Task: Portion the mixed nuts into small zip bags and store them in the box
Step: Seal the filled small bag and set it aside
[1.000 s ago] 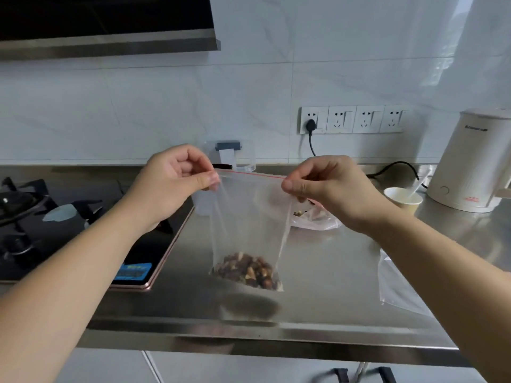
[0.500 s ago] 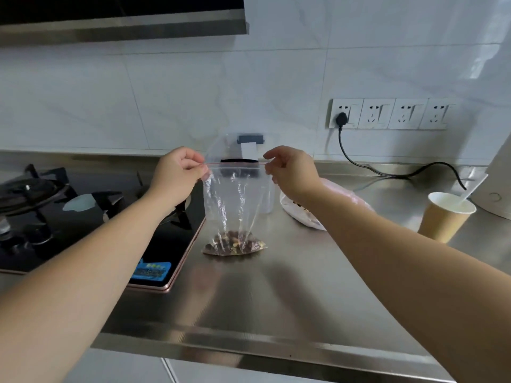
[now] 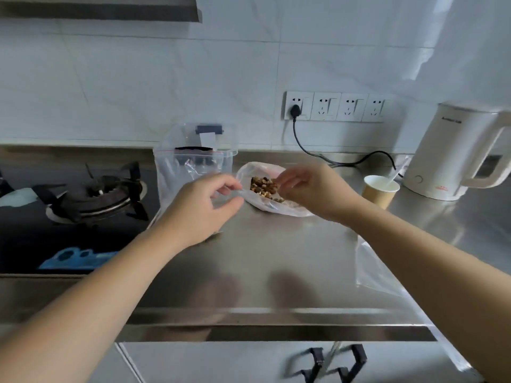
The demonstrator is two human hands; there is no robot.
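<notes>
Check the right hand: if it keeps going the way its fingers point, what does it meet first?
Most likely the mixed nuts in the open plastic bag; the right hand has its fingertips right at the pile, though contact is unclear.

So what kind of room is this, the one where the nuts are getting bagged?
Most likely a home kitchen. A gas burner sits in the stainless steel counter, an electric kettle stands on the right, and a row of wall sockets is set into the tiled wall.
</notes>
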